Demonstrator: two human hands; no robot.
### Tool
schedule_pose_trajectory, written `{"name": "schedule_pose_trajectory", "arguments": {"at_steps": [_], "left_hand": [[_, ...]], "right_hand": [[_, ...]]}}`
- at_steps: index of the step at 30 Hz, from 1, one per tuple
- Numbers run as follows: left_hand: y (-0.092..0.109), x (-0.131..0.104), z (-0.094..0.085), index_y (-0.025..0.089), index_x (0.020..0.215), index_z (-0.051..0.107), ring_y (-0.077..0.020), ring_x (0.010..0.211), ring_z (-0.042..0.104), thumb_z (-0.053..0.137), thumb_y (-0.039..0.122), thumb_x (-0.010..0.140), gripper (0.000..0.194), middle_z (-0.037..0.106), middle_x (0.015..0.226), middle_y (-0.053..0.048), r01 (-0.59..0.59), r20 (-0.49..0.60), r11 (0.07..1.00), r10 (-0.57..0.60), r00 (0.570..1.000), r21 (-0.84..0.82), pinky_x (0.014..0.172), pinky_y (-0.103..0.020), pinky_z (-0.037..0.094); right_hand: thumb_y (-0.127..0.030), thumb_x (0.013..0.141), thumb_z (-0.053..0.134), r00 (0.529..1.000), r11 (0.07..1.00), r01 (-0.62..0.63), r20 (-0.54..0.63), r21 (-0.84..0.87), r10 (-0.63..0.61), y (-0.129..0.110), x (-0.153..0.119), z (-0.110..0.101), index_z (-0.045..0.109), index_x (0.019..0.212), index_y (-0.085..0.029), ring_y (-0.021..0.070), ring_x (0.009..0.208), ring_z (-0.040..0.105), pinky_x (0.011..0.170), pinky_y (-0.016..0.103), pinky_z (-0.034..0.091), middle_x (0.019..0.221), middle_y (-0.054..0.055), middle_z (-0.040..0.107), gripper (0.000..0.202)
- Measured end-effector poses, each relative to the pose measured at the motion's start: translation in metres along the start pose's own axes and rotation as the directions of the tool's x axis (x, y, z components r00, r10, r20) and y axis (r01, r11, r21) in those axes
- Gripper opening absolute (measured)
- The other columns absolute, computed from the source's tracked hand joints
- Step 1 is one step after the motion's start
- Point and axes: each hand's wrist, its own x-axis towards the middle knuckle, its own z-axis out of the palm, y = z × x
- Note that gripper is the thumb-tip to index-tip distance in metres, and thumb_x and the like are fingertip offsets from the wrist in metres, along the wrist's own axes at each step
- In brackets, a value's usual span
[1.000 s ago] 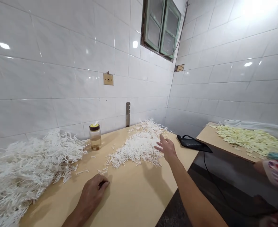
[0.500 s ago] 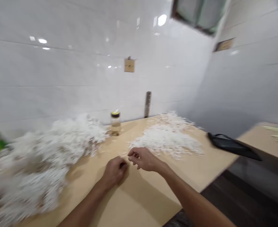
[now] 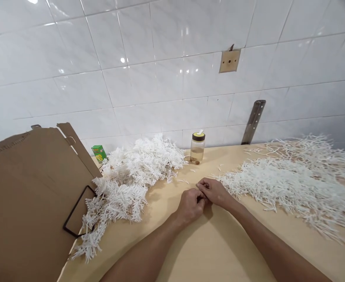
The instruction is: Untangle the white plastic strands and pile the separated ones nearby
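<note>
My left hand (image 3: 191, 204) and my right hand (image 3: 214, 191) meet over the middle of the table, fingers closed and fingertips touching. Whatever lies between them is too small or hidden to make out. To the right, close to my right hand, spreads a pile of loose white branched strands (image 3: 289, 188). On the left lies a heaped pile of white strands in bunches (image 3: 143, 160), apart from my left hand. A few short white bits (image 3: 183, 181) are scattered on the tabletop beyond my hands.
A jar (image 3: 197, 149) with a dark-rimmed yellow lid and some liquid stands near the tiled wall. A small green box (image 3: 98, 153) sits behind the left pile. Cardboard (image 3: 34, 203) and a black wire frame (image 3: 77, 213) border the table's left side. A metal bracket (image 3: 253, 122) leans along the wall.
My view has swung to the left, bringing the cardboard and green box into sight. My two hands have come together from slightly apart.
</note>
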Motion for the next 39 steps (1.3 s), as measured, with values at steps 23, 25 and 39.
{"name": "schedule_pose_trajectory", "arguments": {"at_steps": [23, 25, 39], "left_hand": [[-0.04, 0.017, -0.037, 0.015, 0.099, 0.069, -0.03, 0.118, 0.048, 0.048, 0.011, 0.085, 0.026, 0.058, 0.119, -0.015, 0.077, -0.338, 0.785, 0.173, 0.925, 0.615, 0.106, -0.047, 0.04], [-0.043, 0.017, -0.036, 0.015, 0.106, 0.068, -0.0314, 0.123, 0.046, 0.047, 0.011, 0.085, 0.03, 0.055, 0.127, -0.015, 0.134, -0.327, 0.754, 0.111, 0.938, 0.643, 0.109, -0.049, 0.037], [-0.004, -0.002, 0.008, 0.019, 0.111, 0.062, -0.0259, 0.113, 0.054, 0.041, 0.009, 0.091, 0.031, 0.063, 0.115, -0.011, -0.046, -0.041, 0.816, 0.086, 0.995, 0.577, 0.103, -0.047, 0.042]], "right_hand": [[-0.041, 0.095, 0.052, 0.903, 0.888, 0.424, 0.154, -0.179, -0.4, -0.021, -0.055, 0.01, 0.051, 0.137, -0.021, 0.0277, 0.137, 0.04, 0.115, 0.05, 0.03, 0.145, 0.012, 0.05, 0.047], [-0.039, 0.098, 0.047, 0.922, 0.887, 0.386, 0.147, -0.254, -0.359, -0.007, -0.047, 0.01, 0.054, 0.133, -0.021, 0.0275, 0.137, 0.039, 0.115, 0.051, 0.028, 0.144, 0.011, 0.051, 0.041], [-0.022, 0.097, 0.03, 0.967, 0.937, 0.085, -0.197, -0.339, -0.159, 0.07, 0.013, -0.02, 0.061, 0.119, -0.011, 0.0278, 0.119, 0.054, 0.103, 0.046, 0.043, 0.126, 0.019, 0.06, 0.039]]}}
